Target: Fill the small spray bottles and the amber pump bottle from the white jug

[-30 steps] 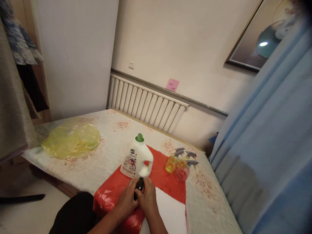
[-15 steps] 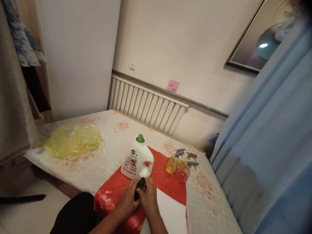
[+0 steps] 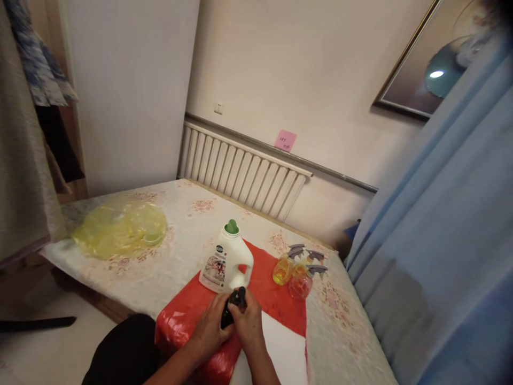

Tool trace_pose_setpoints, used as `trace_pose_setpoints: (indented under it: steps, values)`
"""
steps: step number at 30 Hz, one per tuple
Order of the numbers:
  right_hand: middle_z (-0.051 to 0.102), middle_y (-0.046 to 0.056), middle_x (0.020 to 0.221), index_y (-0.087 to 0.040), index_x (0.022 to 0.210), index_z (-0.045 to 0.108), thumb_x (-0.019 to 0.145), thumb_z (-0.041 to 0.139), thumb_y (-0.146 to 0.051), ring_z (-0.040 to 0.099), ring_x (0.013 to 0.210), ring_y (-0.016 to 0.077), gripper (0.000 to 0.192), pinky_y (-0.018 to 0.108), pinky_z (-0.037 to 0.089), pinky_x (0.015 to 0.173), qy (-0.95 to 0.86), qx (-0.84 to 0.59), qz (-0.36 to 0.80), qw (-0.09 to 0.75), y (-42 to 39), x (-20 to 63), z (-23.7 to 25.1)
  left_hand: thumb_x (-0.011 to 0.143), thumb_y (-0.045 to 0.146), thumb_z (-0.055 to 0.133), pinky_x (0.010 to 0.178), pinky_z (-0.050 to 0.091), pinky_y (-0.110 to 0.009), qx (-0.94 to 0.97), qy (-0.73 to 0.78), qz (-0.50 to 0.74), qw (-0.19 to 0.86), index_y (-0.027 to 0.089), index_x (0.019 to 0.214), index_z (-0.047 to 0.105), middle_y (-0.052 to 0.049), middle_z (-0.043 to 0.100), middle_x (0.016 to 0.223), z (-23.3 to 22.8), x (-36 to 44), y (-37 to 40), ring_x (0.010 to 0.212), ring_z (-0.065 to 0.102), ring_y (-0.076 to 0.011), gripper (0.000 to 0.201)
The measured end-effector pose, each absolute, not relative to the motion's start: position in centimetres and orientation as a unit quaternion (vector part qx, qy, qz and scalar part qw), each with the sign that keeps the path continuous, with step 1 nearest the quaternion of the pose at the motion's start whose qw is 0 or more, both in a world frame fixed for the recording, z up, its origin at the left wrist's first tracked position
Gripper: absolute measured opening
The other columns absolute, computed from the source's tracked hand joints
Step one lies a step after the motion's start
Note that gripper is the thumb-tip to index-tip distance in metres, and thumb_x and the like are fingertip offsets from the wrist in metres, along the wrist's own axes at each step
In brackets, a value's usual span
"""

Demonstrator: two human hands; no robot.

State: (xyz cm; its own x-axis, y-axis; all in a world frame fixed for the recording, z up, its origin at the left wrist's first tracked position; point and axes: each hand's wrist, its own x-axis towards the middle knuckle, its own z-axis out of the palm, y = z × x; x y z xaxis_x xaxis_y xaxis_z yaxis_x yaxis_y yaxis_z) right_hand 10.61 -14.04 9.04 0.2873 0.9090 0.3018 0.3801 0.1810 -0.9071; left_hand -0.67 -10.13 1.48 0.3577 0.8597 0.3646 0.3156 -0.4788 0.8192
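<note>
With both forearms extended forward, a black object (image 3: 226, 317) is gripped by the fingers of the left hand (image 3: 210, 325), its top grasped by those of the right hand (image 3: 249, 323). It is held over a red sheet (image 3: 276, 295), near a white jug (image 3: 233, 255); the flower-patterned table (image 3: 176, 272) is backed by a radiator (image 3: 240, 170) and flanked by a blue curtain (image 3: 441, 224).

Jug (image 3: 229, 262) stands between — bag (image 3: 116, 230) left, sprayers (image 3: 300, 285) right.

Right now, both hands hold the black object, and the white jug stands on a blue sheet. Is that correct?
Not quite: the sheet under the white jug is red, not blue, as the head view shows. The left hand and right hand do hold the black object.
</note>
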Motion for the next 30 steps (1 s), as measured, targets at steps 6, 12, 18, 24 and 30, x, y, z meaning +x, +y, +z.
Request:
trace_pose_setpoints:
  steps: [6, 12, 18, 24, 30]
  values:
    - [0.072, 0.003, 0.083, -0.017, 0.093, 0.070, 0.067, 0.060, -0.016, 0.068, 0.079, 0.0218, 0.027, 0.030, 0.054, 0.074, -0.517, -0.568, 0.287, 0.573, -14.3, 11.0, 10.2, 0.073, 0.021, 0.063, 0.105, 0.045, -0.049, 0.756, 0.395, 0.405, 0.329, 0.023, 0.128, 0.051, -0.012, 0.060, 0.129, 1.0, -0.7, -9.9, 0.121, 0.057, -0.0308, 0.057]
    - [0.074, 0.005, 0.089, -0.015, 0.099, 0.069, 0.067, 0.065, -0.022, 0.069, 0.081, 0.0226, 0.033, 0.031, 0.056, 0.073, -0.475, -0.555, 0.316, 0.606, -14.8, 11.8, 10.7, 0.069, 0.019, 0.064, 0.108, 0.041, -0.050, 0.760, 0.407, 0.389, 0.325, 0.024, 0.129, 0.049, -0.012, 0.057, 0.132, 0.3, -0.6, -9.8, 0.124, 0.054, -0.0307, 0.062]
    - [0.075, 0.007, 0.092, -0.014, 0.096, 0.069, 0.065, 0.070, -0.025, 0.070, 0.083, 0.0230, 0.033, 0.032, 0.056, 0.076, -0.426, -0.541, 0.314, 0.653, -15.0, 12.5, 11.4, 0.071, 0.022, 0.064, 0.111, 0.038, -0.048, 0.760, 0.425, 0.372, 0.322, 0.019, 0.132, 0.047, -0.014, 0.054, 0.137, -0.1, -0.6, -9.8, 0.129, 0.050, -0.0306, 0.064]
    - [0.075, 0.005, 0.084, -0.015, 0.091, 0.071, 0.063, 0.074, -0.024, 0.070, 0.079, 0.0221, 0.030, 0.030, 0.056, 0.072, -0.411, -0.526, 0.323, 0.671, -15.1, 13.0, 11.6, 0.071, 0.025, 0.064, 0.111, 0.038, -0.047, 0.757, 0.435, 0.366, 0.321, 0.019, 0.132, 0.047, -0.015, 0.054, 0.137, 0.1, -0.5, -9.8, 0.130, 0.049, -0.0308, 0.064]
    - [0.073, 0.004, 0.080, -0.015, 0.095, 0.067, 0.063, 0.076, -0.027, 0.066, 0.063, 0.0177, 0.035, 0.028, 0.055, 0.058, -0.379, -0.508, 0.338, 0.696, -14.8, 13.4, 10.5, 0.071, 0.024, 0.064, 0.112, 0.037, -0.049, 0.756, 0.439, 0.364, 0.322, 0.018, 0.134, 0.046, -0.016, 0.053, 0.138, 0.2, -0.4, -9.9, 0.131, 0.048, -0.0314, 0.066]
